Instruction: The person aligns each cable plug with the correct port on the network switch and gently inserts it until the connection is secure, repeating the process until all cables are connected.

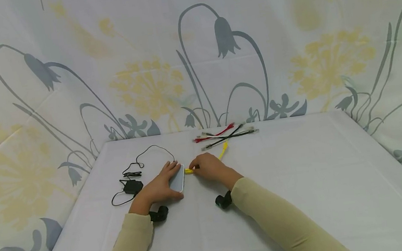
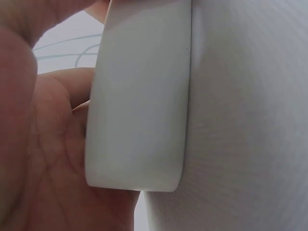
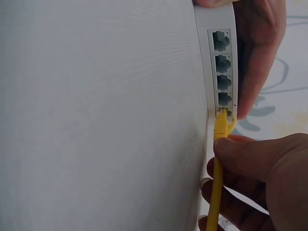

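A small white network switch [image 1: 178, 181] lies on the table, its row of ports turned to the right. My left hand [image 1: 160, 185] grips it, thumb at the near end and fingers over the far end; the left wrist view shows one plain white side [image 2: 139, 106]. Just right of the switch, my right hand [image 1: 211, 168] pinches the plug of a yellow network cable [image 3: 220, 126]. In the right wrist view this plug sits at the end port, seemingly at least partly in; how deep, I cannot tell. Several other ports [image 3: 223, 82] in the row hold no plug.
Behind the right hand, several short network cables [image 1: 225, 135] in red, black and white lie crossed near the table's back edge. A black power adapter [image 1: 132, 187] lies left of the switch, its thin cord [image 1: 151, 147] looping toward the switch's far end. Patterned cloth [image 1: 240, 74] hangs behind.
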